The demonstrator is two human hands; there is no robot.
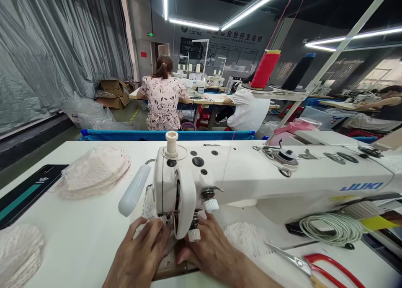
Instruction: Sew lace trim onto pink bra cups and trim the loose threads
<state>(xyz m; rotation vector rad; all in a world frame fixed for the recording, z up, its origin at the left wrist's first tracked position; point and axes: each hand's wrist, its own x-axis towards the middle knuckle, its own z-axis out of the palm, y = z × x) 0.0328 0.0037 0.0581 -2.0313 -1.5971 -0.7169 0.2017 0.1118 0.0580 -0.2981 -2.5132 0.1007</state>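
My left hand [140,250] lies palm down at the needle end of a white sewing machine [226,166]. Its fingers are apart and slightly bent, with the fingertips beside the presser foot. White fringed fabric [149,202] shows just beyond them, left of the machine head. My right hand [209,246] lies on the other side of the needle, thumb apart from the fingers. The machine head and its tension knobs partly hide those fingers. Both hands rest low over the brown machine bed [169,265]. Whatever lies under the fingertips is mostly covered.
Stacked white fabric pieces [96,170] and another pile [20,254] lie left, near a dark phone-like case [28,191]. White fringe [246,237], red-handled scissors [309,265] and a coiled cable [331,229] are right. Red thread [265,70] stands above. People work at machines beyond.
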